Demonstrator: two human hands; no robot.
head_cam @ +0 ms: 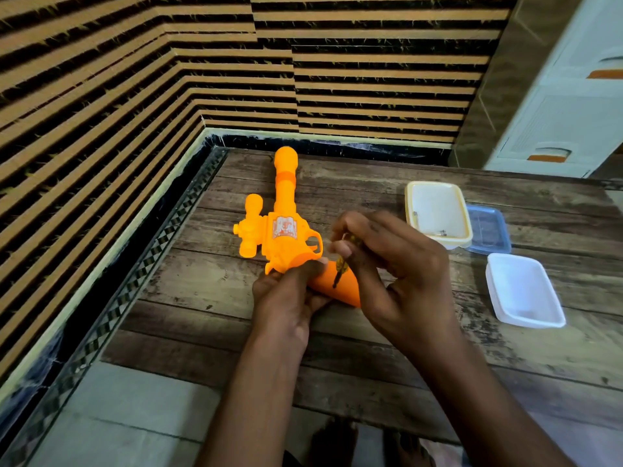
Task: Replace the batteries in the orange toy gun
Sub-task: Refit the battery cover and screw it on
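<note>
Two hands: L [286, 291] gripping 1 orange toy gun [279, 227], R [387, 261] pinching 1 screwdriver [340, 267]; 3 containers [438, 214] nearby.

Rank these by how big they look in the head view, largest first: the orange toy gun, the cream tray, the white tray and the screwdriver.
1. orange toy gun
2. and 3. cream tray and white tray: too alike to rank; the white one lies nearer the camera.
4. screwdriver, partly hidden in the right hand.
</note>
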